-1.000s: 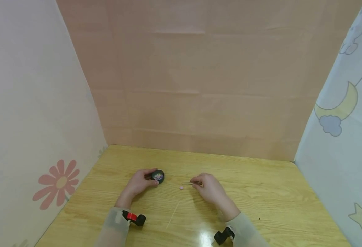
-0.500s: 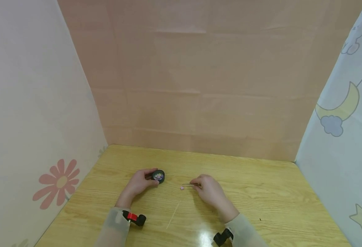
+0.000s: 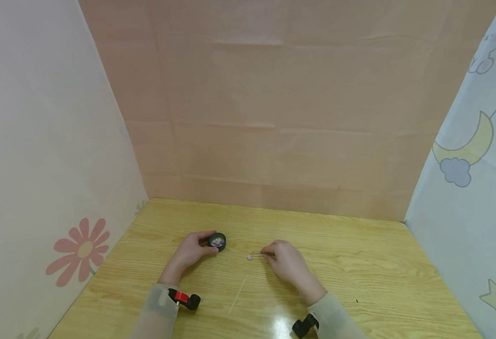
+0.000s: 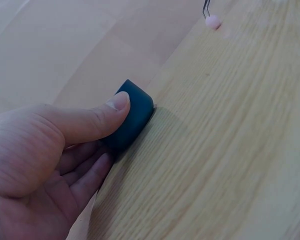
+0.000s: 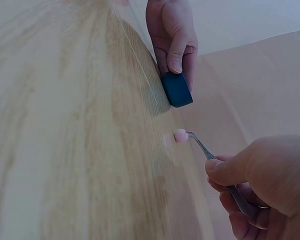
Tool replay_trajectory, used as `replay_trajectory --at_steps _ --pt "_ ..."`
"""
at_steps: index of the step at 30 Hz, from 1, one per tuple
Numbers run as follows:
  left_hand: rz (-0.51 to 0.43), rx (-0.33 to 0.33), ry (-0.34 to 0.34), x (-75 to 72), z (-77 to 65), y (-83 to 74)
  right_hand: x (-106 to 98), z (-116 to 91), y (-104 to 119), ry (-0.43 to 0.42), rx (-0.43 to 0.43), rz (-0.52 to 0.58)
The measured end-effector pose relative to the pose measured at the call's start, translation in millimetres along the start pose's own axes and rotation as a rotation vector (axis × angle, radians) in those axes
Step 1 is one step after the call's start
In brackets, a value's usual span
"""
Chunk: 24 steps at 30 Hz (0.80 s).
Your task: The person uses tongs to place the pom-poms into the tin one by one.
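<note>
My left hand [image 3: 190,249] grips a small dark teal round container [image 4: 137,120], thumb on its side and fingers beneath. Seen from the head, its round face shows several small coloured spots, too small to make out. Pinched in my right hand [image 3: 288,261] are metal tweezers [image 5: 204,148] with bent tips pointing left. Those tips meet a small pink ball [image 5: 180,135] at the table surface, a short way right of the container. Whether the ball is clear of the wood I cannot tell.
Both hands work over a wood-grain table [image 3: 358,263]. Brown sheeting [image 3: 273,141] hangs behind it, with patterned white cloth [image 3: 61,141] on either side. A tiny dark speck [image 3: 356,301] lies at the right.
The tweezers' tips have come down slightly onto the pink ball, from just above it. My left hand and the container have stayed nearly still.
</note>
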<state>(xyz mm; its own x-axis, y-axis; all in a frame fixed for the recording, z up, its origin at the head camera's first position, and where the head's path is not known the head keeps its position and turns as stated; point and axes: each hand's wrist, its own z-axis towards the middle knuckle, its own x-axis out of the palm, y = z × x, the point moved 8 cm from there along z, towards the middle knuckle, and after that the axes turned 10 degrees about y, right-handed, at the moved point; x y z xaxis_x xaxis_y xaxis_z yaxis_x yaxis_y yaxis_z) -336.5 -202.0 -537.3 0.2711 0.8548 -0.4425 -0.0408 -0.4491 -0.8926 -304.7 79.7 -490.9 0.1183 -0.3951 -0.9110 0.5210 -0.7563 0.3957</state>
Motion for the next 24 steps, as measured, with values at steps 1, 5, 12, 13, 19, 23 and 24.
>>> replay_trajectory --at_steps 1,5,12,13,19,23,24 --pt "-0.001 0.001 0.0 -0.1 0.0 -0.1 0.6 0.1 -0.1 0.002 0.001 -0.002" --pt "0.0 0.0 0.002 -0.2 0.2 0.1 2.0 -0.2 -0.6 0.0 0.008 -0.008" --pt "0.001 -0.003 0.009 0.0 0.2 1.5 4.7 -0.7 -1.2 -0.007 0.013 -0.016" --pt "-0.003 -0.003 0.01 0.1 0.2 1.5 4.7 -0.9 -0.9 -0.008 0.012 -0.016" --pt "-0.005 0.003 0.009 -0.4 0.3 0.4 3.0 -2.1 -1.3 -0.019 0.026 -0.006" --pt "0.002 0.0 0.008 -0.4 0.0 1.4 2.7 -1.8 -1.5 -0.017 0.032 -0.009" --pt "0.002 -0.002 0.008 -0.2 0.1 2.0 2.7 -1.6 -1.4 -0.015 0.033 -0.012"
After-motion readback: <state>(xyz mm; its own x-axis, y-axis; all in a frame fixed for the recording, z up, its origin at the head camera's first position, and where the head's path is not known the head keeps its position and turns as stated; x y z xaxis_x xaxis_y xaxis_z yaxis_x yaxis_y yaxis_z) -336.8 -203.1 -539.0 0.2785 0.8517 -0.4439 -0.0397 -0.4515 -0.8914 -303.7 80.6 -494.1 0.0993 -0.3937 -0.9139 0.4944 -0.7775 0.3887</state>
